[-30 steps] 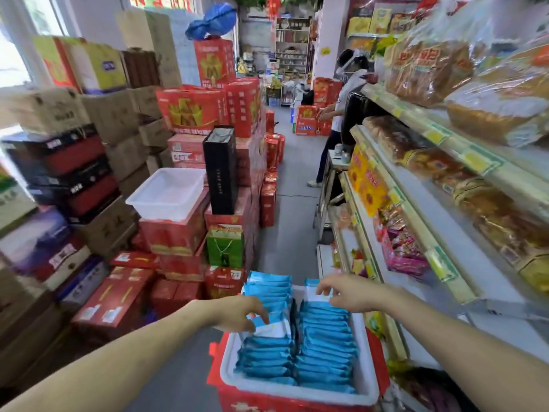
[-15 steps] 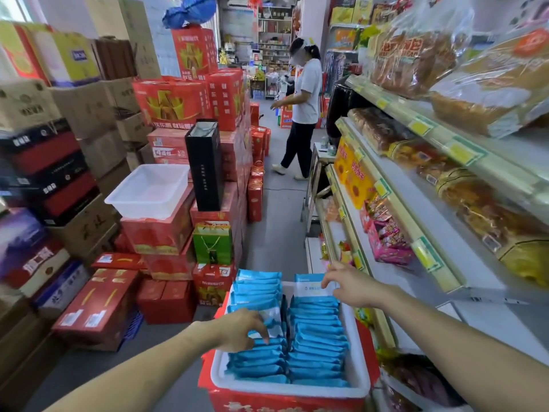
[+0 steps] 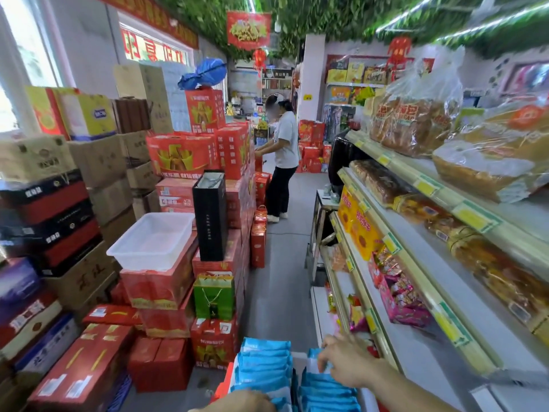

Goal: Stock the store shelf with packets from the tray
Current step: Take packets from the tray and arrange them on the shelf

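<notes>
Head view: blue packets point(image 3: 263, 364) are stacked in the tray point(image 3: 299, 360) at the bottom edge. One is gripped by the right hand point(image 3: 346, 362); the left hand point(image 3: 240, 402), cropped, cannot be judged. The shelf point(image 3: 416, 355) edge is met just right of the tray; open floor point(image 3: 282, 292) is left beyond it.

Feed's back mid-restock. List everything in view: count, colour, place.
blue packets: many, two rows, bottom centre
tray: one, white, holding them
shelf: one unit, cream rails, right
bread bags: several, clear, top shelf
yellow boxes: a few, middle shelf
pink packets: several, middle shelf
empty tray: one, white, on cartons
red cartons: many, stacked left
black box: one, upright beside empty tray
green bag: one, below black box
other person: one, white top, far aisle
right hand: fingers curled on right row
left hand: bottom edge, grip hidden
</notes>
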